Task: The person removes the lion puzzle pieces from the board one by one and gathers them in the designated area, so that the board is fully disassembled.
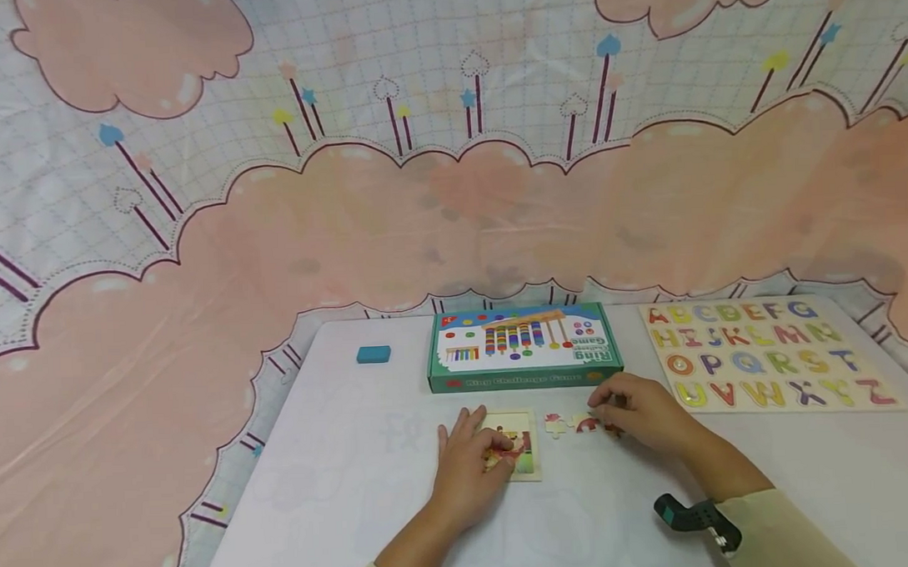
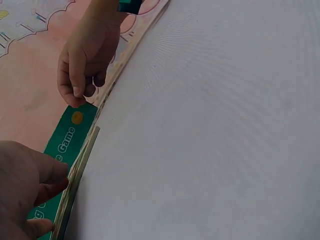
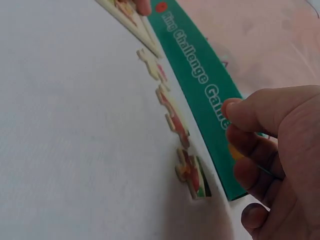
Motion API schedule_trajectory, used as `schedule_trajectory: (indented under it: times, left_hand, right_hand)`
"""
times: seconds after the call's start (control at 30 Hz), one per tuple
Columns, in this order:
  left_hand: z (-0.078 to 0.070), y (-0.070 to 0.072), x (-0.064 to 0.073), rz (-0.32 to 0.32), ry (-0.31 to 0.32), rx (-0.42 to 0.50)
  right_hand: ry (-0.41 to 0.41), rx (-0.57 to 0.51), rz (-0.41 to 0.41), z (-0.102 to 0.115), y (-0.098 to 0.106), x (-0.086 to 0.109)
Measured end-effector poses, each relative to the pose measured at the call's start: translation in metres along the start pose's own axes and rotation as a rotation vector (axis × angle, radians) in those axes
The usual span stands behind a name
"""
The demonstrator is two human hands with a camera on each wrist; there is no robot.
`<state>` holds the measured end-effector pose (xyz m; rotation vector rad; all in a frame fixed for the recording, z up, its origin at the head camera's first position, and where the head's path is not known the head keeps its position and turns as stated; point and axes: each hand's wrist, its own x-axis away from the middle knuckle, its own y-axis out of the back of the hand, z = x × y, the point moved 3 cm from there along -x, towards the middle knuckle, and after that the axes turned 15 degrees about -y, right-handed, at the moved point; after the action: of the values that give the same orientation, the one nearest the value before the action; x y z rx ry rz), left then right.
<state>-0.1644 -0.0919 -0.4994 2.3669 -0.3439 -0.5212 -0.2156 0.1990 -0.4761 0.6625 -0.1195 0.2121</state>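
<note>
A small wooden jigsaw tray [image 1: 535,447] lies on the white table with a picture partly filled in. My left hand [image 1: 466,475] rests on its left side, thumb and fingers touching the picture. To its right lie loose jigsaw pieces: a pale one with pink [image 3: 152,66], a reddish one [image 3: 173,118] and a dark red and green one [image 3: 194,176]. Above the rightmost piece hovers my right hand [image 1: 634,411], its fingers loosely bent; the right wrist view shows nothing between thumb and fingertips [image 3: 232,107].
Behind the tray lies a green Ring Challenge Game box [image 1: 525,381]. An alphabet board [image 1: 772,356] with coloured letters is at the right. A blue block [image 1: 373,354] sits at the back left, and a patterned cloth [image 1: 422,226] hangs behind the table.
</note>
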Motion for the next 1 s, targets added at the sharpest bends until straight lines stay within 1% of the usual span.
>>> schedule_trajectory:
  times: [0.1, 0.27, 0.37, 0.5, 0.6, 0.67, 0.9, 1.0]
  left_hand:
    - [0.002, 0.004, 0.002, -0.01, -0.001, 0.013]
    - [0.008, 0.013, 0.01, -0.038, 0.029, -0.029]
    - [0.011, 0.02, 0.016, -0.047, 0.043, -0.047]
    - [0.016, 0.027, 0.021, -0.059, 0.047, -0.073]
    - [0.018, 0.032, 0.024, -0.069, 0.051, -0.089]
    - [0.019, 0.035, 0.026, -0.073, 0.054, -0.086]
    - [0.018, 0.039, 0.031, -0.066, 0.039, -0.075]
    - [0.019, 0.039, 0.032, -0.063, 0.034, -0.085]
  right_hand:
    - [-0.004, -0.014, 0.018, 0.008, -0.003, -0.001]
    - [-0.006, -0.009, 0.058, 0.021, -0.011, -0.005]
    - [-0.007, -0.027, 0.086, 0.026, -0.016, -0.008]
    - [0.044, -0.045, 0.115, 0.033, -0.022, -0.01]
    - [0.091, -0.029, 0.12, 0.037, -0.027, -0.014]
    - [0.104, -0.02, 0.128, 0.04, -0.033, -0.017]
    - [0.173, 0.026, 0.159, 0.057, -0.059, -0.027]
    - [0.193, 0.041, 0.198, 0.068, -0.073, -0.031]
